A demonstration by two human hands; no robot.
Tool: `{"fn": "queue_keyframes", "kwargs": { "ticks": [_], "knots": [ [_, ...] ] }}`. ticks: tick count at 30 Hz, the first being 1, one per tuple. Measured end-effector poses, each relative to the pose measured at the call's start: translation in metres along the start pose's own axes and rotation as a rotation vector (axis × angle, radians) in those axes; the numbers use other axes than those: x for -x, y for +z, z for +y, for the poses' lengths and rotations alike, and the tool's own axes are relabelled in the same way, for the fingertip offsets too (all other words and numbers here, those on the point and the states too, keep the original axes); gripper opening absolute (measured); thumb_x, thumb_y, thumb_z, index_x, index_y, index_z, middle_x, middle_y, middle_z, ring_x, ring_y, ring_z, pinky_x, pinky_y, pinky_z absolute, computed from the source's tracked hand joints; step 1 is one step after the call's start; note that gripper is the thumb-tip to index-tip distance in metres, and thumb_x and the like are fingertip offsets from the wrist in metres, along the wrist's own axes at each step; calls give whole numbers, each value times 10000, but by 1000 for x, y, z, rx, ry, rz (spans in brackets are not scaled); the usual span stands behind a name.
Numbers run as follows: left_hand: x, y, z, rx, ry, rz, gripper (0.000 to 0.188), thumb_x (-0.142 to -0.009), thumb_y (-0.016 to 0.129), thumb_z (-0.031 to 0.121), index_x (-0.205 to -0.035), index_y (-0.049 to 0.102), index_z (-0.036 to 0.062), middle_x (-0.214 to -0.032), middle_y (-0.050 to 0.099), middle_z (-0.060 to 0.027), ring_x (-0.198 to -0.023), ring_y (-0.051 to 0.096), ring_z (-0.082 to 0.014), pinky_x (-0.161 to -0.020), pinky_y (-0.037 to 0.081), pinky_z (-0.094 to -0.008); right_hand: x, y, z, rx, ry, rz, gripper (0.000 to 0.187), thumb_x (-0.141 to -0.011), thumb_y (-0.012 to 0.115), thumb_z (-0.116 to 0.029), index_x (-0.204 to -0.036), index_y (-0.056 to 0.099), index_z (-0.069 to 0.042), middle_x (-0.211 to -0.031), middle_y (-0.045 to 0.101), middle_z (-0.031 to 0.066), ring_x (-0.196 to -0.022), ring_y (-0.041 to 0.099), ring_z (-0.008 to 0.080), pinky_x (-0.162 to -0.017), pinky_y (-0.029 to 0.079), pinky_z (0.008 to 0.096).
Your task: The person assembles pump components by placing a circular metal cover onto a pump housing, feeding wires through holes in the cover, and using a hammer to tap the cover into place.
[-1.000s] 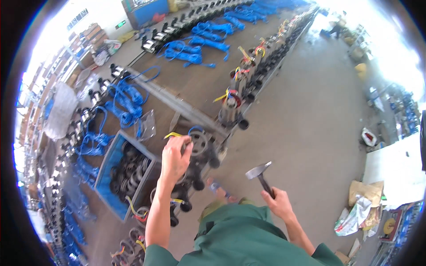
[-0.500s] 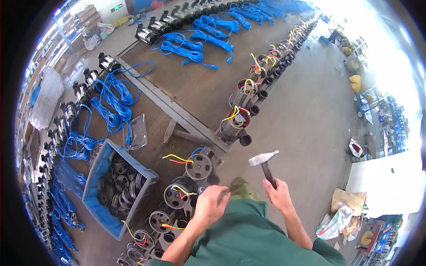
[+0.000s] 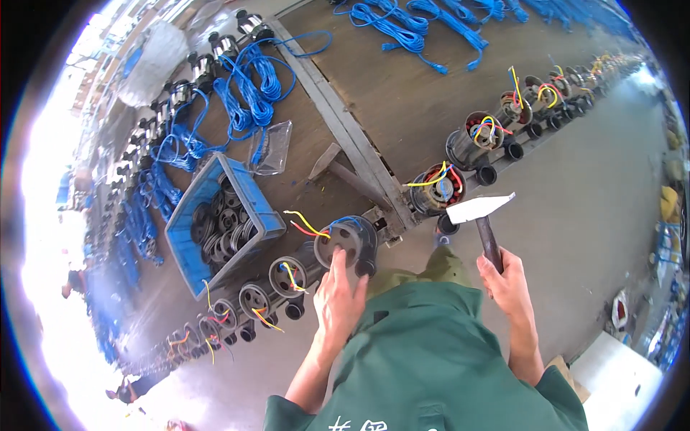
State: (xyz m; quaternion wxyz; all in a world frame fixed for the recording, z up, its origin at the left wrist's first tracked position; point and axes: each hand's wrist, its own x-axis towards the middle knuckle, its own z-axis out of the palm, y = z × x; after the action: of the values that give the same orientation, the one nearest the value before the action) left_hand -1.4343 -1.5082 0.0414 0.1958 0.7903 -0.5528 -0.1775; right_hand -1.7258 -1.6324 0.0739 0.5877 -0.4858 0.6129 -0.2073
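My right hand (image 3: 507, 282) is closed round the dark handle of a hammer (image 3: 480, 208); its pale metal head is raised to the right of the nearest motors. My left hand (image 3: 336, 305) holds nothing. Its outstretched fingertips rest on a round grey end cover (image 3: 335, 244), which sits on a cylindrical motor housing. Yellow, red and blue wires (image 3: 309, 224) come out by that cover. Just left stands another covered motor (image 3: 287, 276) with its own wires. To the right, an uncovered motor (image 3: 436, 188) shows red windings inside its rim.
A blue crate (image 3: 267, 224) full of grey round covers stands left of the motor row. Coiled blue cables (image 3: 248, 108) and dark motors lie beyond it. A metal rail (image 3: 338, 111) crosses the floor. More wired motors (image 3: 477, 136) extend to the far right.
My left hand has moved onto the end cover, its fingers now stretched out. The view has turned, shifting the motors and crate. The hammer stays in my right hand.
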Motion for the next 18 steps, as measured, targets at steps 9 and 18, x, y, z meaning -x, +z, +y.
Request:
{"fn": "queue_keyframes", "kwargs": {
  "ticks": [9, 18],
  "knots": [
    [-14, 23, 56, -84, -453, 125, 434, -907, 723, 95, -1307, 599, -19, -1131, 695, -195, -872, 710, -333, -784, 567, -397, -57, -100, -14, 196, -70, -363, 408, -883, 816, -361, -855, 610, -11, -573, 474, 34, -536, 408, 129, -522, 367, 333],
    [-120, 114, 127, 96, -58, 163, 658, -948, 689, 271, -1542, 461, 107, -1537, 383, -229, -1394, 351, -455, -1164, 326, -515, -71, -141, -24, 328, -110, -354, 410, -911, 793, -369, -856, 626, 2, -618, 536, 55, -575, 462, 133, -565, 412, 331]
  ]
}}
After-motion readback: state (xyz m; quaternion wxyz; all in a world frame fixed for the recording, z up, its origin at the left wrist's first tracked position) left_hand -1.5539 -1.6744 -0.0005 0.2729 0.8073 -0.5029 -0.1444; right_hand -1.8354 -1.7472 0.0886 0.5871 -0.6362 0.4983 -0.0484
